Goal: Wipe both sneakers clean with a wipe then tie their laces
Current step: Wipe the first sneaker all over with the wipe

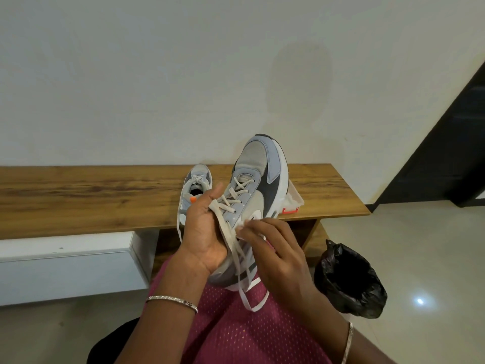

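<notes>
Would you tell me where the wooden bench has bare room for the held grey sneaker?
The long wooden bench is bare from its left end up to the second grey sneaker. A shorter bare patch lies between the white packet and the right end. The middle is crowded.

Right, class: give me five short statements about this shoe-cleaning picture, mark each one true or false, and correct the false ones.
1. The left hand holds a sneaker. True.
2. That sneaker's laces are tied in a bow. False: they hang loose over the palm and down towards the lap.
3. The right hand pinches a white wipe at the sneaker's side. True.
4. The second sneaker lies on the floor. False: it stands on the wooden bench.
5. The bin on the floor has a white liner. False: its liner is black.
</notes>
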### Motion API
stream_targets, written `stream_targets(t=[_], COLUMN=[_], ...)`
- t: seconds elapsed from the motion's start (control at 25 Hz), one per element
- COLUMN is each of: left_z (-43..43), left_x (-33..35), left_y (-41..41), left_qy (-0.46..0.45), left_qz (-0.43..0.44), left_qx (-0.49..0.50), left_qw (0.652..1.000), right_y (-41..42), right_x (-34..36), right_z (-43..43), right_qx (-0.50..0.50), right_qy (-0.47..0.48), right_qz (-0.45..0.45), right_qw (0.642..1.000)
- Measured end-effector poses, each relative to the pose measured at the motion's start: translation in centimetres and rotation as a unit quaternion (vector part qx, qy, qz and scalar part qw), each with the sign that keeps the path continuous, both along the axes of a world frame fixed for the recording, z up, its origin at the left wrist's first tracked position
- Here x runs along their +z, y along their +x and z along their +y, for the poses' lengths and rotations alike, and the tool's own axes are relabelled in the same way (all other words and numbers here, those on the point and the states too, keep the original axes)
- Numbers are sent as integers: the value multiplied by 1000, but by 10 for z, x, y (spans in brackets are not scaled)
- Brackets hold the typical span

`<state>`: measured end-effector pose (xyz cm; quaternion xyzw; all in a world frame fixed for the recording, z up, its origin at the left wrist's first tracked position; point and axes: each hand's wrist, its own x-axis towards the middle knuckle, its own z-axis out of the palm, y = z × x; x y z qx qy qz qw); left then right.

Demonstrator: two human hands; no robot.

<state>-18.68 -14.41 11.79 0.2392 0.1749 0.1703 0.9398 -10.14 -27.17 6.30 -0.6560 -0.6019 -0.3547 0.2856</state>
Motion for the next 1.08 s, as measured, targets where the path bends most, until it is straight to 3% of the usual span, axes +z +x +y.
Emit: stream_targets(t=[0.28, 0.56, 0.72, 0.84, 0.96, 1.08], left_z=[-8, 3, -4, -3, 2, 6], left_x=[2, -7, -4, -4, -7, -11], left_y=[2, -1, 1, 1, -1, -1], left_qy=[45, 12, 39, 41, 38, 20], left_qz=[-2, 10, 21, 24, 16, 9], left_qx=[16, 13, 35, 34, 31, 30], left_qw=[999, 1000, 998, 998, 999, 999], right_y=[42, -2, 35, 40, 9, -1], right_x=[42, -6, 31, 33, 5, -9], right_z=[11, -4, 9, 11, 6, 0], right_qx=[-78, -11, -81, -81, -50, -16], right_qy=[104, -1, 90, 115, 71, 20], right_qz=[68, 13, 51, 65, 75, 29], right_qw=[989, 1000, 991, 988, 993, 999])
